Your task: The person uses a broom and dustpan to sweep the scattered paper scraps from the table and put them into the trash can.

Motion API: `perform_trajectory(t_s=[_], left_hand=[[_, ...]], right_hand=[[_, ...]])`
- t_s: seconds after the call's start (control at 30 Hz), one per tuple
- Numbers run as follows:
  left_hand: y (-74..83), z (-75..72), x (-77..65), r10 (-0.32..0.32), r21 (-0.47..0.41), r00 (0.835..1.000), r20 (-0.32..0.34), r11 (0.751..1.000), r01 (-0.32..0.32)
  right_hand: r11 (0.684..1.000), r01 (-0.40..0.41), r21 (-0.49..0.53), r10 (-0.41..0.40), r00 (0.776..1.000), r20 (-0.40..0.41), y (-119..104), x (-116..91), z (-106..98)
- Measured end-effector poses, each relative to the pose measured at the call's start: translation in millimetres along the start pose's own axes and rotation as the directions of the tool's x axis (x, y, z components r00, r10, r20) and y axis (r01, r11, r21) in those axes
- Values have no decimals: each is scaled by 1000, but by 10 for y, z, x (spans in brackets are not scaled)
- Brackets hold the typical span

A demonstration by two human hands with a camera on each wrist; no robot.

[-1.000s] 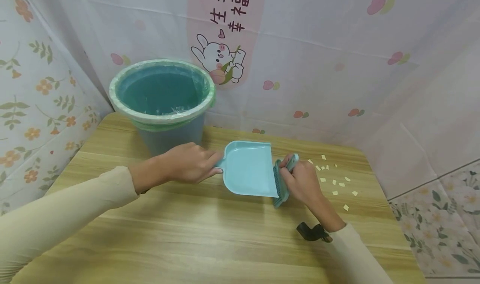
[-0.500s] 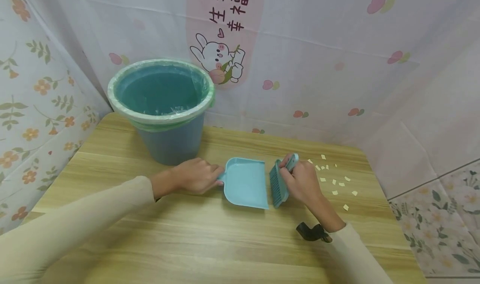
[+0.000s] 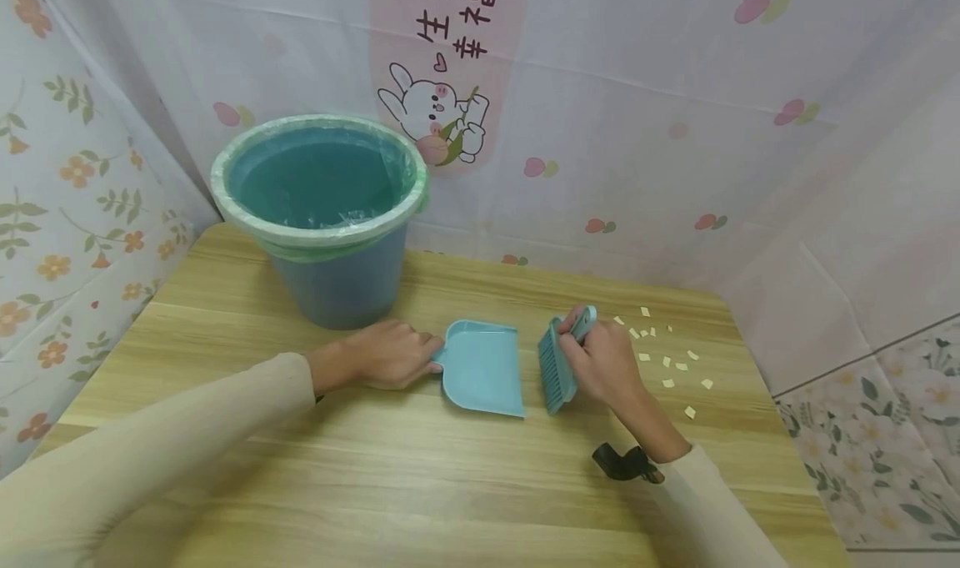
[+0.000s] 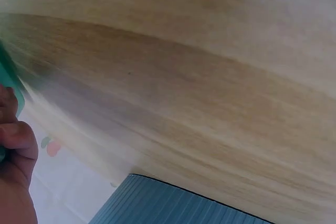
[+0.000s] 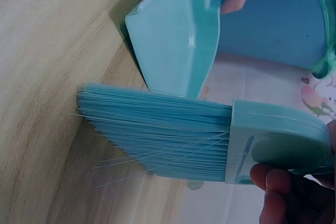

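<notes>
Dustpan of pale-blue plastic [image 3: 482, 369], squarish, extends right from left hand [image 3: 393, 354], fingers curled round its handle. Right hand [image 3: 604, 358] grips teal plastic brush [image 3: 562, 369], bristles near dustpan's open edge. Small pale-yellow scraps [image 3: 667, 361] lie beside right hand.

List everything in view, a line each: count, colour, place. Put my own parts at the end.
table: one, wood-grain tan, under the work
bin: one, blue, on the table's far left
liner: one, translucent green, folded over the bin's rim
dustpan: one, light blue, mid-table
brush: one, blue-green, just right of the dustpan
scraps: about a dozen, pale yellow, scattered right of the brush
sheets: count unclear, white with prints, behind and beside the table
fitting: one, black, by the right sleeve
left hand: one, gripping the dustpan
right hand: one, gripping the brush
sleeves: two, cream, on the forearms
</notes>
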State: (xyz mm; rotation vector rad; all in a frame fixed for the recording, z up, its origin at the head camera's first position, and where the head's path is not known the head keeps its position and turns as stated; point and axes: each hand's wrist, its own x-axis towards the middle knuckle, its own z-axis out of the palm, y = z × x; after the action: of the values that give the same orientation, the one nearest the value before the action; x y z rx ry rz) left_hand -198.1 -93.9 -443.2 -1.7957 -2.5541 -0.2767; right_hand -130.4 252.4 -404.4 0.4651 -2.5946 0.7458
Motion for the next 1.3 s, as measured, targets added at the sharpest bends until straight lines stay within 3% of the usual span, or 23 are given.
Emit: perform_trajectory(t_s=[0.53,0.73,0.9,1.07,1.3], left_hand=[[-75,-43,57,-1,-51,998,60,999,4],[-82,-58,70,5,-58,998,59,998,-1],[-90,-58,87,-9,-81,997,74,997,15],[-81,-73,101,-15,-88,996,88,996,23],[-81,-63,102,-16,-68,995,97,997,23]], right_hand=[[1000,20,5,-20,1000,2,-13,18,1],[999,-32,38,31,999,30,18,-29,-82],[999,-52,13,52,998,28,134,-32,-264],[998,-49,-35,51,997,56,317,36,-590],[983,-73,-169,91,990,104,758,179,-985]])
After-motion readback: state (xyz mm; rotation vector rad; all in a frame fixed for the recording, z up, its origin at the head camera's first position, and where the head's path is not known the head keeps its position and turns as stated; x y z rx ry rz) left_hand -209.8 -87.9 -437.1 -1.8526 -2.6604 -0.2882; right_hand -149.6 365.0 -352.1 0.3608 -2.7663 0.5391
